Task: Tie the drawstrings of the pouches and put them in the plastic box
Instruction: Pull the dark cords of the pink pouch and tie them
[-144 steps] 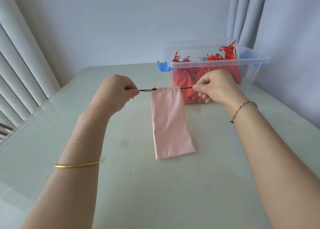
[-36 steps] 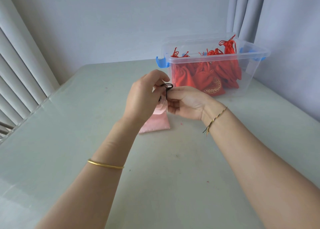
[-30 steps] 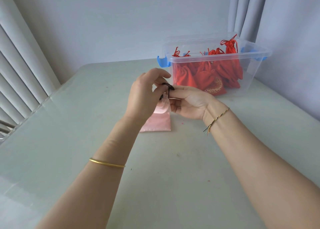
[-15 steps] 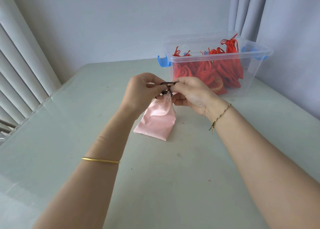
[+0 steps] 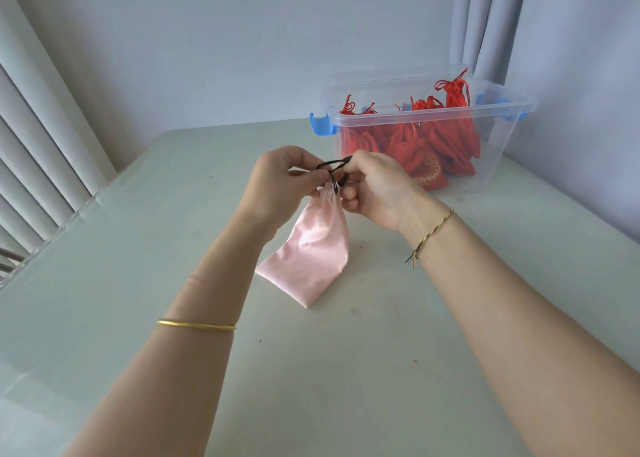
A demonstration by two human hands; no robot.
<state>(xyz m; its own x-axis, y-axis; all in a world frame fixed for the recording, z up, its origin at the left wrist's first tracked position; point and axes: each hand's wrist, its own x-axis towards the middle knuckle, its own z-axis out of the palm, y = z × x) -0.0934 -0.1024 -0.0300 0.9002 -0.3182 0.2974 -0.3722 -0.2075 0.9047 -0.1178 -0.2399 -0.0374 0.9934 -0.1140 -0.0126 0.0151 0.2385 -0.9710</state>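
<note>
A pink pouch point(image 5: 311, 252) hangs from its gathered neck, its bottom corner resting on the pale table point(image 5: 346, 370). Its black drawstring point(image 5: 330, 167) loops between my hands just above the neck. My left hand point(image 5: 280, 186) pinches one strand of the drawstring with thumb and fingers. My right hand point(image 5: 375, 188) pinches the other strand, fingers curled by the pouch's neck. Behind them stands the clear plastic box point(image 5: 491, 145) with blue latches, holding several tied red pouches point(image 5: 415, 145).
The wall runs close behind the table's far edge. Vertical blinds point(image 5: 38, 152) line the left side and a grey curtain point(image 5: 554, 58) hangs at the right behind the box. Small specks dot the table's surface.
The pouch's mouth was pulled shut, then my hands came together at its neck and crossed the black strands into a loop. In the last half second the pouch hangs lower and more in view.
</note>
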